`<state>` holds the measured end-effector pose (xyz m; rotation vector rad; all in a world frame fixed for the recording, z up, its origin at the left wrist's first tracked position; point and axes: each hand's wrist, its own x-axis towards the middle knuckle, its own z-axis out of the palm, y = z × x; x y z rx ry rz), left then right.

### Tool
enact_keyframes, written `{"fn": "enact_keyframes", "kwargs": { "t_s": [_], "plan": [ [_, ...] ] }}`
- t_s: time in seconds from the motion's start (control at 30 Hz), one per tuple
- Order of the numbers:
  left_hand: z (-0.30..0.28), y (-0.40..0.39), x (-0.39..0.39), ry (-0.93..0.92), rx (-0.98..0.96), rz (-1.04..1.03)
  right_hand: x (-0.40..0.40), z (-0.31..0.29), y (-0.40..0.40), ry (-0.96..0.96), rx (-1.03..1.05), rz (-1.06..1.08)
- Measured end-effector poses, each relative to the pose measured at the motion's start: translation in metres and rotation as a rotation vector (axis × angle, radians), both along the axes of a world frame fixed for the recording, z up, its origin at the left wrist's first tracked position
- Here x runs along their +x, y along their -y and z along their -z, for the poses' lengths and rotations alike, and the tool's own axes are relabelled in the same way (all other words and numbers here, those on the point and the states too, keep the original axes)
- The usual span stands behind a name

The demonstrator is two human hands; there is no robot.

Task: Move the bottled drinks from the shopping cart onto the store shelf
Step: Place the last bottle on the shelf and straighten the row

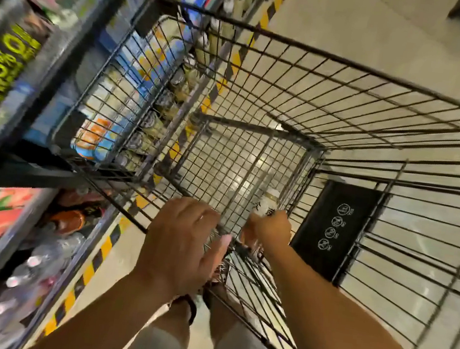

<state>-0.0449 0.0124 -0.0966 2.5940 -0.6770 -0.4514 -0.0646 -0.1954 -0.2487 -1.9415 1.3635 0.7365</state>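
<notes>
Right hand [270, 228] grips bottle [267, 205] inside shopping cart [351, 73], centre frame. Left hand [182, 244] fingers relaxed, resting on cart rim. Shelf [20, 171] at left.

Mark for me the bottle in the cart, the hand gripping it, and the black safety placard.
bottle [266, 203], head view, on its pale body just above the fingers.
right hand [270, 228], head view, on the back of the hand.
black safety placard [332, 230], head view, on its middle, near the white icons.
</notes>
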Motion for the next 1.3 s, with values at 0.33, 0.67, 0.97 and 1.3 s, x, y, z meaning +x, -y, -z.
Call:
{"fn": "enact_keyframes", "kwargs": {
  "t_s": [0.33, 0.67, 0.97, 1.3],
  "plan": [
    [-0.062, -0.027, 0.002, -0.052, -0.328, -0.232, 0.042, -0.183, -0.024, 0.593, 0.027, -0.225],
    [-0.280, -0.144, -0.038, 0.439, -0.501, -0.514, 0.066, -0.437, -0.113, 1.146, 0.134, -0.419],
    [-0.450, -0.268, -0.144, 0.854, -0.476, -0.746, 0.022, -0.617, -0.258, 1.502, 0.390, -0.681],
    [-0.499, -0.414, -0.277, 1.128, -0.235, -1.024, -0.053, -0.681, -0.428, 1.562, 0.645, -0.940]
  ]
}}
